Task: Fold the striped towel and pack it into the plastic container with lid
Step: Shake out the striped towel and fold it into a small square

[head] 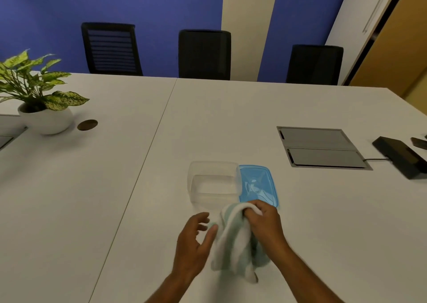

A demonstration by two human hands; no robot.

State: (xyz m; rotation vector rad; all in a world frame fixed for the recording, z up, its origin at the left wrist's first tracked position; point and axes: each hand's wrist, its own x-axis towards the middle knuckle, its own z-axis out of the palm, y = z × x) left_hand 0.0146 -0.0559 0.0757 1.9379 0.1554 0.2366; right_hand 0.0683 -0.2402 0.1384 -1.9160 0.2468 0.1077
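The striped towel [235, 242], white with pale green bands, hangs bunched from my right hand [265, 224], which grips its top fold just in front of the container. My left hand [196, 242] is beside the towel on its left, fingers spread, thumb touching the cloth. The clear plastic container [213, 183] stands empty on the white table [323, 221], just beyond the towel. Its blue lid [260, 184] lies flat against the container's right side, with the near corner hidden by my right hand.
A potted plant [39, 103] stands at the far left with a brown round cap [87, 124] next to it. A grey cable hatch [320, 147] is set into the table at right, and a black device [402, 155] with a cord lies beyond it. Three black chairs [204, 54] line the far edge.
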